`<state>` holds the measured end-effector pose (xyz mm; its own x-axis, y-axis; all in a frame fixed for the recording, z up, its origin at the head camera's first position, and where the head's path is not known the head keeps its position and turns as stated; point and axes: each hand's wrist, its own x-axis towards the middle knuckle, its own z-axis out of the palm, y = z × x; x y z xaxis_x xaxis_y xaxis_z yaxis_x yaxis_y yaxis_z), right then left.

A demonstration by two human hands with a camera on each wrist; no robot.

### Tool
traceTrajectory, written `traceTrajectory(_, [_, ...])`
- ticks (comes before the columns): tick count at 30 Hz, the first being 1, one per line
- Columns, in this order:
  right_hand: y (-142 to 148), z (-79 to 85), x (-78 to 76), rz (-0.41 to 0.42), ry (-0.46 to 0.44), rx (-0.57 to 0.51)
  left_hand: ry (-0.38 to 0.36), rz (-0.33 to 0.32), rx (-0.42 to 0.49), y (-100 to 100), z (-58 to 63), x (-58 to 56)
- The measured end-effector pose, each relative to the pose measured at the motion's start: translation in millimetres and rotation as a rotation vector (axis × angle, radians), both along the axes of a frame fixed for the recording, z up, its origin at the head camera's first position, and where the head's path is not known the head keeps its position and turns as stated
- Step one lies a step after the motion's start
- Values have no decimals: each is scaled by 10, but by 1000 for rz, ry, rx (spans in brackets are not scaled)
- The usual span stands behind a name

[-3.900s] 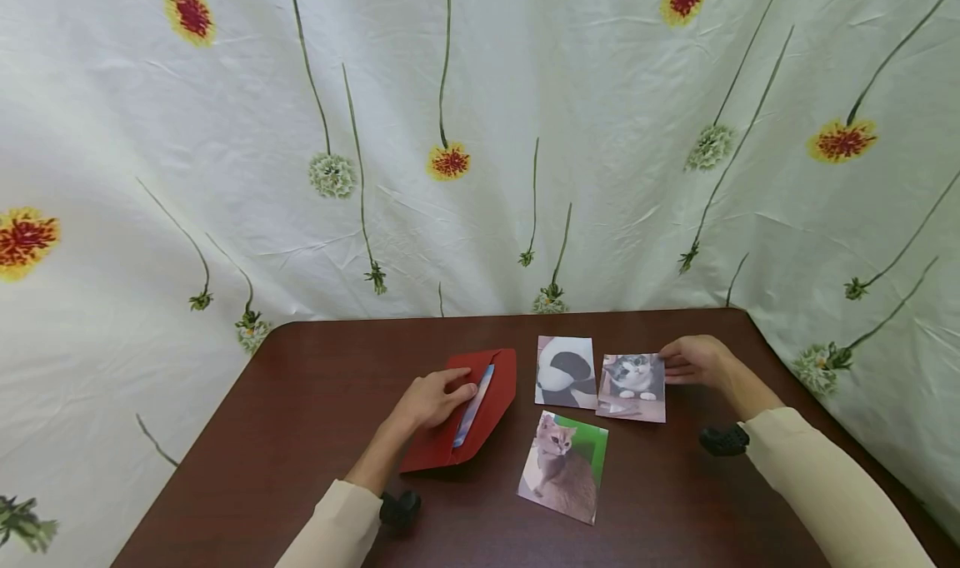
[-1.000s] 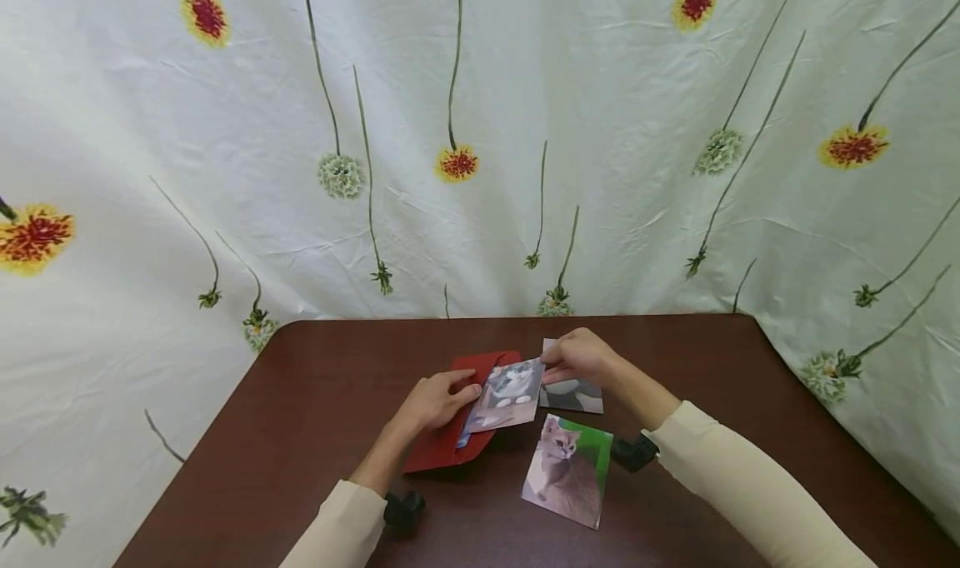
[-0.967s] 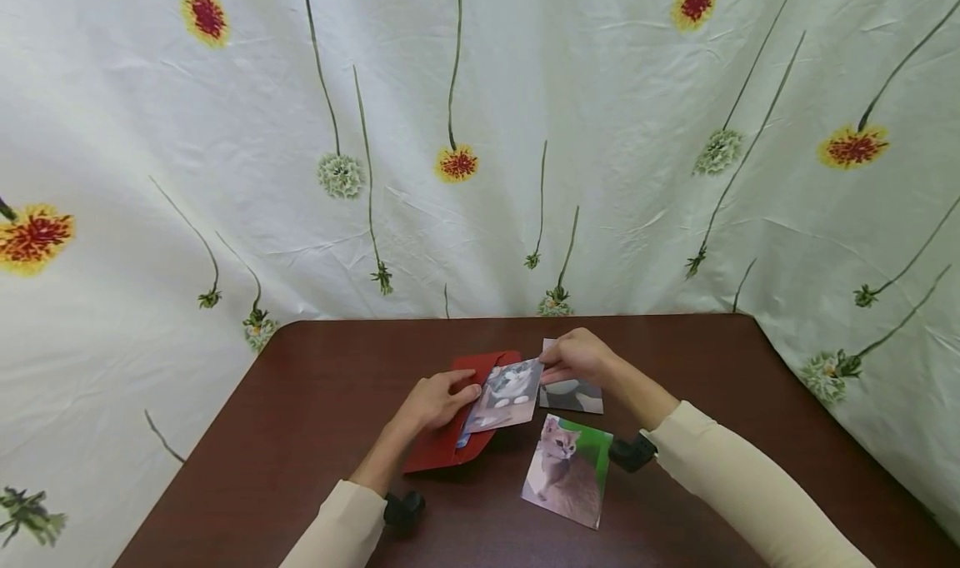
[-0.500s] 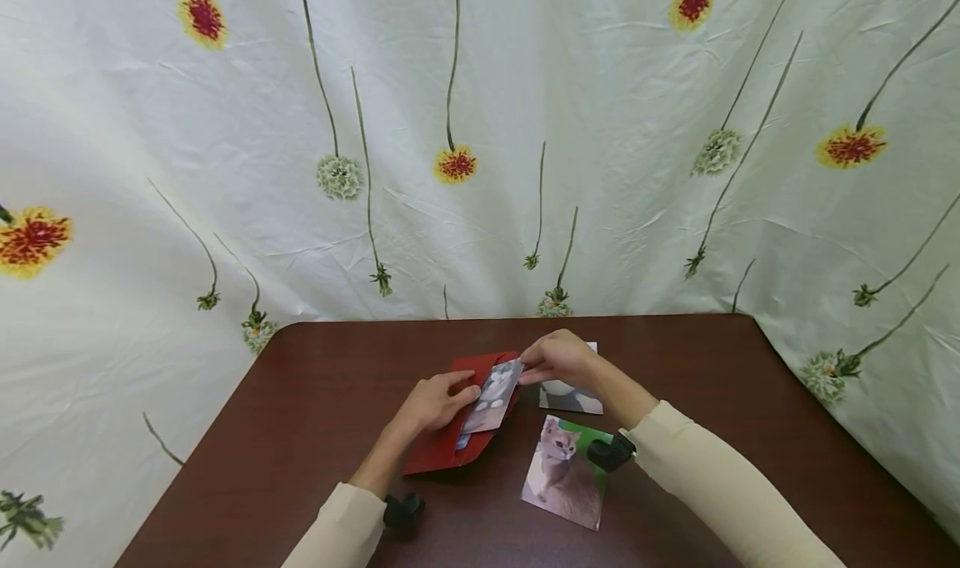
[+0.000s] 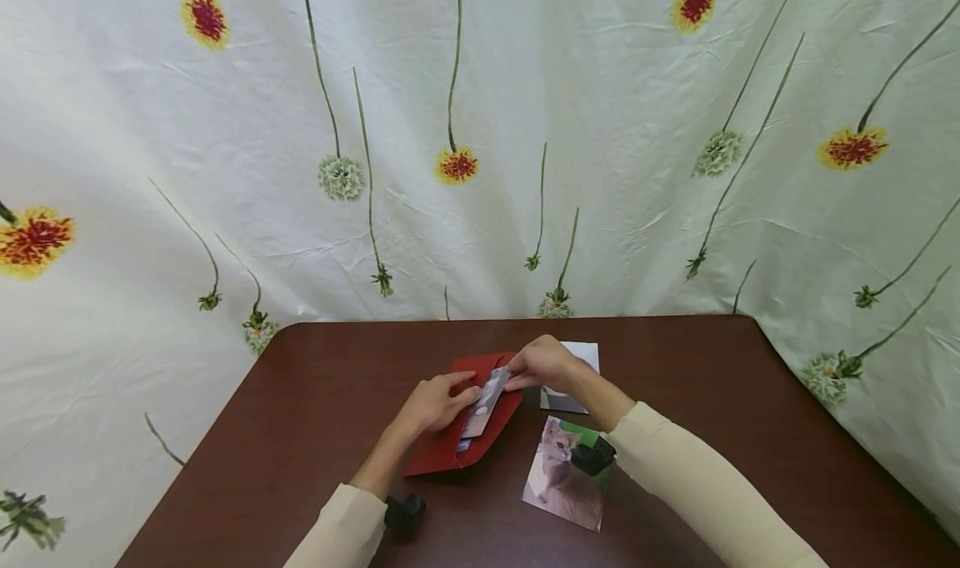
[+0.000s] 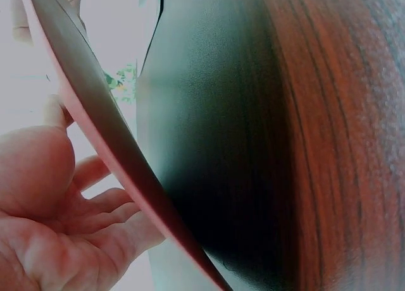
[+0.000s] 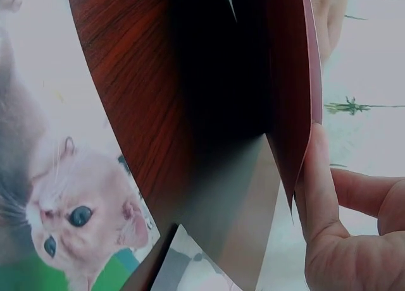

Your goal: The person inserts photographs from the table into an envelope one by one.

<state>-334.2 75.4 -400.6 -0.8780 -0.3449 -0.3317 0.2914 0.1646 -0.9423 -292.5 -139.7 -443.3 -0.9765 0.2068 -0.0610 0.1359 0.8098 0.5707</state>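
Observation:
A red envelope [image 5: 431, 455] lies tilted on the table, its flap side toward the right. My left hand [image 5: 433, 403] holds it, thumb at the opening; in the left wrist view the envelope's thin edge [image 6: 120, 164] crosses in front of that hand's fingers. A photo of a grey-and-white cat [image 5: 483, 410] is partly inside the opening. My right hand [image 5: 546, 363] pinches this photo's right edge, beside the flap. Under it shows a sliver of another bluish card [image 5: 464, 445]. In the right wrist view, the fingertips are partly hidden by the envelope [image 7: 294, 69].
A photo of a pinkish cat against green [image 5: 558, 489] lies nearer the person, under the right wrist camera [image 5: 594, 455]. Behind the right forearm lies a grey-and-white photo [image 5: 583, 353], partly covered. A white flowered cloth [image 5: 495, 243] hangs behind the dark wooden table [image 5: 315, 401].
My right hand took the grey-and-white cat photo from the right and brought it left to the envelope. Over the last second the photo has slid further in. My left hand has stayed put.

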Motion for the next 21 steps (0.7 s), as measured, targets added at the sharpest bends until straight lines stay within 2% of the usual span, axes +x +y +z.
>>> traceTrajectory(9, [-92, -68, -25, -12, -8, 33, -7, 6, -4, 8, 17, -3])
traceTrajectory(21, [-181, -149, -30, -27, -11, -18, -1, 3, -3, 7, 17, 6])
